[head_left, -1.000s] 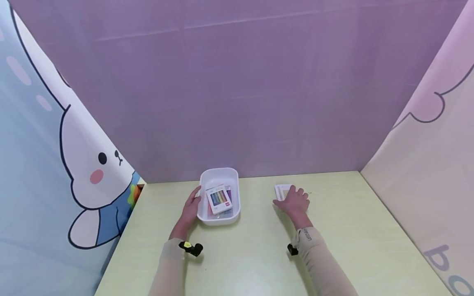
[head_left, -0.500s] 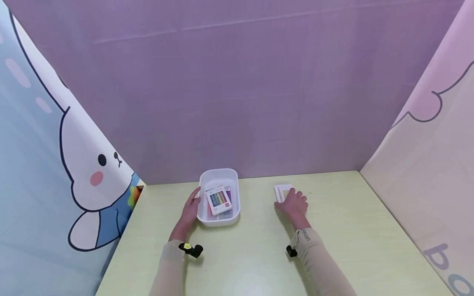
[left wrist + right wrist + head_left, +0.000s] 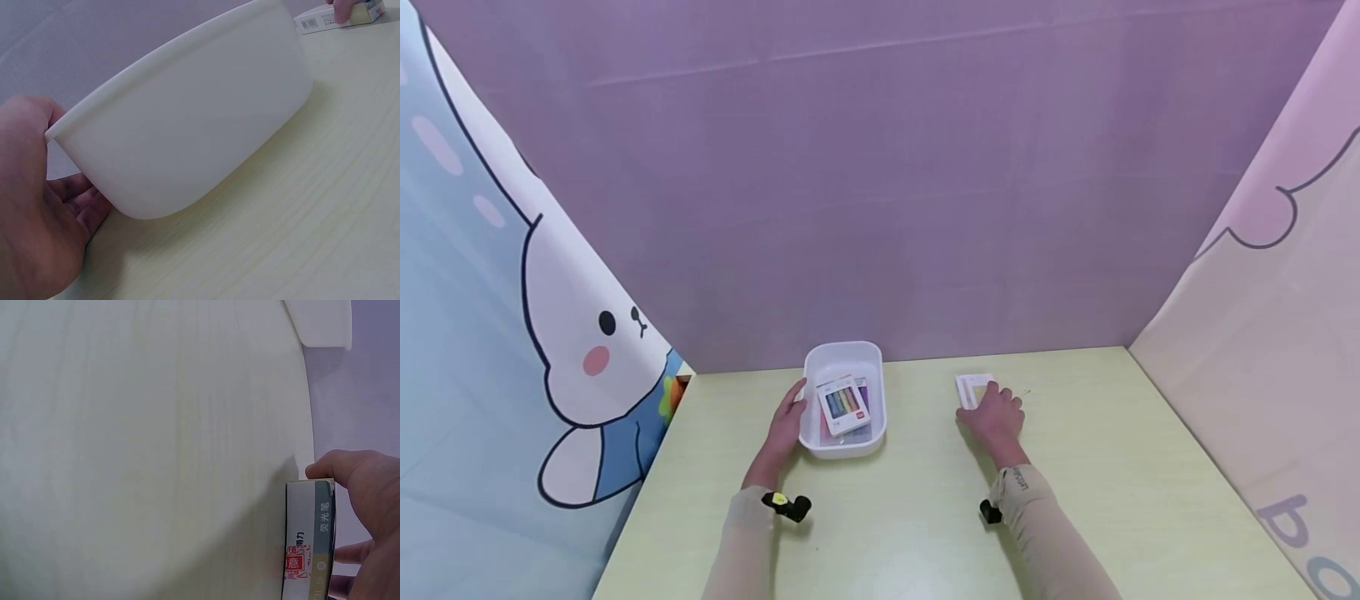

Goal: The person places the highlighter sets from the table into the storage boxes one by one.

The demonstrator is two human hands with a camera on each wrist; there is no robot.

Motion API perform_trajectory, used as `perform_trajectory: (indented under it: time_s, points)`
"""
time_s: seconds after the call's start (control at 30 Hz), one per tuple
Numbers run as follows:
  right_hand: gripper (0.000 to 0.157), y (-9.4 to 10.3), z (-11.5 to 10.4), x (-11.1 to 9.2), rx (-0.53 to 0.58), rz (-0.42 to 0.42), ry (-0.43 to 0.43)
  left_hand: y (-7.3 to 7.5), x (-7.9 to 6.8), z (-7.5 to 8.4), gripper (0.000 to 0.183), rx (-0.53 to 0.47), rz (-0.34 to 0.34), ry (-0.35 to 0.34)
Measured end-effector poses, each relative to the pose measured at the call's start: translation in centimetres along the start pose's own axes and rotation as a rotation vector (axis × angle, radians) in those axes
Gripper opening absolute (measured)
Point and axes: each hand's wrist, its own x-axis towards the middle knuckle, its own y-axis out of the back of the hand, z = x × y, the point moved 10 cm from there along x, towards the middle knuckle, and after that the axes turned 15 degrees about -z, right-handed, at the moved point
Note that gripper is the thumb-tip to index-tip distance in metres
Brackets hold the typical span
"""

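Note:
A white plastic basket (image 3: pixel 842 451) stands on the left of the table's back half. My left hand (image 3: pixel 786 423) holds it by its left side, the thumb at the rim and the fingers against the outer wall in the left wrist view. Inside lies a white box with a window of coloured pens (image 3: pixel 844 405), on top of pink and purple packets. To the right, my right hand (image 3: pixel 997 418) grips a white highlighter box (image 3: pixel 306 544) lying on the table, its thumb at one side and fingers at the other. The hand covers part of this box.
Both hands work on a pale wood-grain table (image 3: pixel 895 533). A purple cloth backdrop (image 3: pixel 880 183) rises directly behind its back edge. Printed cloths, one with a rabbit (image 3: pixel 598 333), flank the left and right sides.
My right hand has shifted very slightly on the highlighter box, its thumb drawing in a little closer. The left hand and the basket stay in place.

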Motion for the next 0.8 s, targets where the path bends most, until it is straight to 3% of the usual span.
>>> perform_trajectory:
  time_s: [0.27, 0.8]
  points:
    - [0.086, 0.0, -0.4, 0.2, 0.001, 0.019, 0.02, -0.1, 0.2, 0.0, 0.047, -0.011, -0.003, -0.02]
    - [0.089, 0.6, -3.4, -0.2, -0.018, 0.002, 0.05, -0.1, 0.5, -0.5, 0.047, 0.027, 0.002, -0.012]
